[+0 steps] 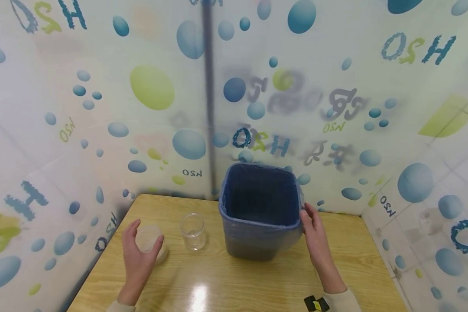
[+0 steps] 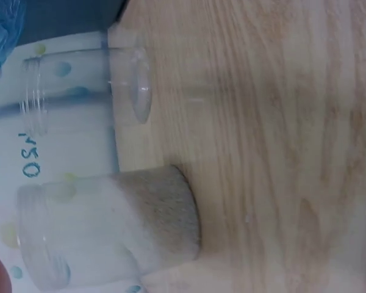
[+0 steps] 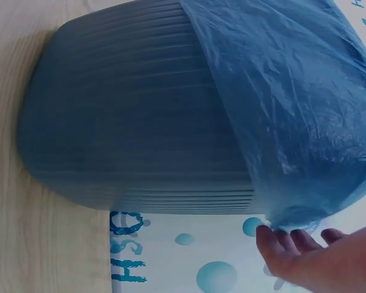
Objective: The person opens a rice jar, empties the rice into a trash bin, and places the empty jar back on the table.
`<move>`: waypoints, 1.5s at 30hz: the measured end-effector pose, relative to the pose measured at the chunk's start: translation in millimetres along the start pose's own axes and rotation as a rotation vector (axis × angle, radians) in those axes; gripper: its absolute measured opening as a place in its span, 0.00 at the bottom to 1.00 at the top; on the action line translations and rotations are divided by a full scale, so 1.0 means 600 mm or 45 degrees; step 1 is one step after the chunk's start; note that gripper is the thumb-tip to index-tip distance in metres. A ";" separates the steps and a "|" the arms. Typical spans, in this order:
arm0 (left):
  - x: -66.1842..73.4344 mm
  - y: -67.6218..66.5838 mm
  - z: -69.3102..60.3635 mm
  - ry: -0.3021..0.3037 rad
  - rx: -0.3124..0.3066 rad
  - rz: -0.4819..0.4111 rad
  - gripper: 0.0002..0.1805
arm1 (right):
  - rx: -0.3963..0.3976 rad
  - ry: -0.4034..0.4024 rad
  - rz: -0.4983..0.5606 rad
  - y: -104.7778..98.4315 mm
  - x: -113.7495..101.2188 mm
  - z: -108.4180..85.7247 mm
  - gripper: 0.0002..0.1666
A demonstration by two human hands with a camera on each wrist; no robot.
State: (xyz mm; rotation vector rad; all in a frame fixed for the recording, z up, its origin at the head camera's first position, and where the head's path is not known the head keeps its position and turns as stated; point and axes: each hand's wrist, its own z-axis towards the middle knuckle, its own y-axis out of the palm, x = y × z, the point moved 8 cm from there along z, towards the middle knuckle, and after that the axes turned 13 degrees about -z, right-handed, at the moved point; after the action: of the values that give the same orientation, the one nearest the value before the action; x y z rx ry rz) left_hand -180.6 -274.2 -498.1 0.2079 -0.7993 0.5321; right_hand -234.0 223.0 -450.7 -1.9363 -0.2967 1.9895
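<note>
My left hand [image 1: 138,255] is held with thumb and fingers spread wide, beside a clear jar [image 1: 161,253] at the left of the table. In the left wrist view this jar [image 2: 104,226] has a greyish-brown, grainy layer in its bottom, and only a fingertip shows near it, apart from it. My right hand [image 1: 316,234] is at the right side of a dark blue trash bin [image 1: 249,247]. Its loosely bent fingers [image 3: 280,244] appear to touch the gathered edge of the blue plastic bag [image 3: 299,122] that lines the bin and folds over its rim.
A second clear jar [image 1: 193,234], seemingly with nothing in it, stands between the first jar and the bin. All of it stands on a light wood table [image 1: 226,286]. A patterned curtain [image 1: 160,143] with blue and green drops hangs right behind the table.
</note>
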 end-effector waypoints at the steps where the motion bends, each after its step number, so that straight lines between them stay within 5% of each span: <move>1: -0.005 -0.004 -0.002 -0.056 0.007 -0.008 0.45 | 0.013 0.006 0.001 -0.002 0.003 -0.001 0.41; 7: -0.043 -0.020 -0.016 -0.369 0.002 -0.067 0.49 | 0.084 0.025 -0.009 -0.014 0.021 -0.004 0.38; 19: -0.107 -0.022 -0.058 -0.781 -0.062 -0.193 0.53 | 0.131 0.059 0.037 -0.031 0.052 -0.020 0.37; 28: -0.153 -0.024 -0.092 -0.890 0.002 -0.259 0.57 | 0.111 0.092 0.111 -0.036 0.072 -0.030 0.38; 32: -0.168 -0.020 -0.104 -0.938 -0.022 -0.155 0.62 | 0.139 0.104 0.166 -0.039 0.086 -0.038 0.39; 45: -0.184 -0.013 -0.125 -0.927 0.032 -0.090 0.62 | 0.139 0.196 0.283 -0.041 0.129 -0.057 0.39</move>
State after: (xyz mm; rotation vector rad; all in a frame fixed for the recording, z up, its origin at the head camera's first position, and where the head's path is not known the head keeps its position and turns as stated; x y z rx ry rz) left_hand -193.3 -294.4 -629.7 0.4650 -1.4857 0.3962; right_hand -197.9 272.3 -514.5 -2.1145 0.0683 1.9272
